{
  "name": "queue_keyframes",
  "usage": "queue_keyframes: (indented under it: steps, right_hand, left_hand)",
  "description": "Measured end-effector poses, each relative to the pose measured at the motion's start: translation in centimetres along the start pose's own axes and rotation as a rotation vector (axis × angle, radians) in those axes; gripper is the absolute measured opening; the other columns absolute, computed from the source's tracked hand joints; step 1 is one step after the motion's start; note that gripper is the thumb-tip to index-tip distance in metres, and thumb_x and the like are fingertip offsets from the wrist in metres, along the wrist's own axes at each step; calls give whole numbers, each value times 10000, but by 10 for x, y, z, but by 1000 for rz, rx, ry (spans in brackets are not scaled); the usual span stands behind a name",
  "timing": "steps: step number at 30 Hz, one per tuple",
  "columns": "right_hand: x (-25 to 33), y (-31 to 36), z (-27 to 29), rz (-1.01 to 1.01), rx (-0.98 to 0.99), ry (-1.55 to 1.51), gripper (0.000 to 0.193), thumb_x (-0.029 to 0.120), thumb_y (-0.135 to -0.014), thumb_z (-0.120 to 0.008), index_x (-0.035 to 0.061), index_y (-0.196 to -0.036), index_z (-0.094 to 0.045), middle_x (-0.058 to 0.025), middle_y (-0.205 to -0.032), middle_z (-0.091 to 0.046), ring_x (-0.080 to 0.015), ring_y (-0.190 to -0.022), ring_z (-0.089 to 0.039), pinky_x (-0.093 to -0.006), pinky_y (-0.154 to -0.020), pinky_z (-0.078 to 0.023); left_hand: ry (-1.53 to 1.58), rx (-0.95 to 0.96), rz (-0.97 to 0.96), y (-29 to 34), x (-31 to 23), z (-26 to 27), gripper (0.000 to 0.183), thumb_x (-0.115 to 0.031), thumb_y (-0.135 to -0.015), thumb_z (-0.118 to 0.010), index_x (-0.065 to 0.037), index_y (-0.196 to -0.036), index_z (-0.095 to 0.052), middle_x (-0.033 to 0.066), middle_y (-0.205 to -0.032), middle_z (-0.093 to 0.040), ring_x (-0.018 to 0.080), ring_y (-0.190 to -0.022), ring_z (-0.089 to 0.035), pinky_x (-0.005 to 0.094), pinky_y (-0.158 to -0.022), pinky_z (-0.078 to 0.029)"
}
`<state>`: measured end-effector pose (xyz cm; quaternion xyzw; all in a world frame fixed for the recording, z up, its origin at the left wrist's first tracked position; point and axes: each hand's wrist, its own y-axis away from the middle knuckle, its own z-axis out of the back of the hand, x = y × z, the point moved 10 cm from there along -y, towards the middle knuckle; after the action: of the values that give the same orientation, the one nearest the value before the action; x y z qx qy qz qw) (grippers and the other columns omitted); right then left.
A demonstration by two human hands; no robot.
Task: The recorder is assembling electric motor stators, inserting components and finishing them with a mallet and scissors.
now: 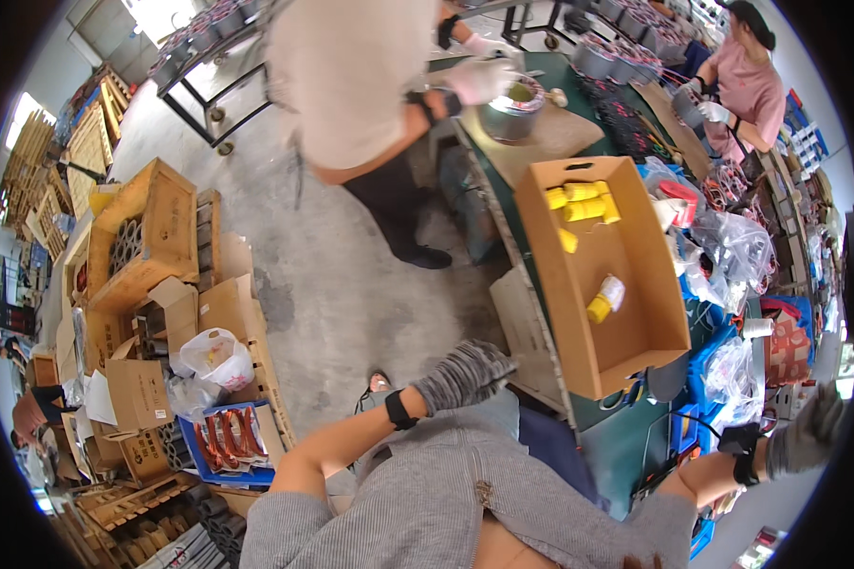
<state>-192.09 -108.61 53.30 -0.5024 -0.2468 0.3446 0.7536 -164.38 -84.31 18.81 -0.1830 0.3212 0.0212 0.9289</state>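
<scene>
My left hand [465,377], in a grey striped knit glove, is held in front of my body, left of the workbench. Its fingers are curled closed, with a small dark tip showing at their ends that I cannot make out. My right hand [808,434], also gloved, reaches out to the far right, blurred and partly lost in the dark rim, so its fingers are unclear. Between them on the green bench lies an open cardboard box [636,332]. Several yellow spools [584,204] are at its far end, and another yellow spool [600,308] lies nearer.
Dark-handled scissors [622,394] lie by the box's near edge. Plastic bags [731,247] crowd the bench's right side. A co-worker [361,95] stands ahead by a metal motor housing [512,116]; another person [745,90] works far right. Wooden crates [166,228] and a blue bin [199,446] stand left.
</scene>
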Motion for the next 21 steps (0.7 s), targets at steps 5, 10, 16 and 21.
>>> queue_keyframes:
  steps: [5, 10, 16, 21]
  right_hand:
    - [229, 16, -97, -429, 95, -1965, 356, 264, -861, -471, -35, -1054, -478, 58, -535, -242, -40, -439, -220, -233, -429, -229]
    - [504, 119, -163, -812, 943, -2207, 260, 301, -921, -409, 102, -1035, -530, 69, -532, -331, -12, -383, -216, -167, -331, -187]
    - [680, 214, -177, -767, 1615, -1734, 293, 365, -906, -437, 99, -841, -540, 40, -633, -457, -26, -447, -349, -176, -394, -258]
    - [783, 234, -227, -751, 1644, -1787, 294, 354, -911, -434, 85, -829, -515, 47, -613, -421, -20, -439, -308, -179, -402, -248]
  left_hand:
    - [-46, 28, 395, 138, 67, 80, 307, -167, -749, -542, -63, -1038, -557, 106, -856, -603, 287, -774, -554, 397, -733, -431]
    - [-77, -182, 536, 233, 104, 153, 301, -174, -763, -532, -71, -1045, -558, 103, -854, -608, 299, -762, -558, 393, -701, -441]
    - [71, -378, 748, 293, 165, 249, 254, -168, -836, -463, -59, -1045, -558, 172, -757, -591, 310, -746, -572, 380, -695, -447]
    - [305, -608, 768, 318, 230, 341, 249, -147, -861, -433, -51, -1056, -553, 168, -882, -611, 300, -845, -582, 351, -740, -448]
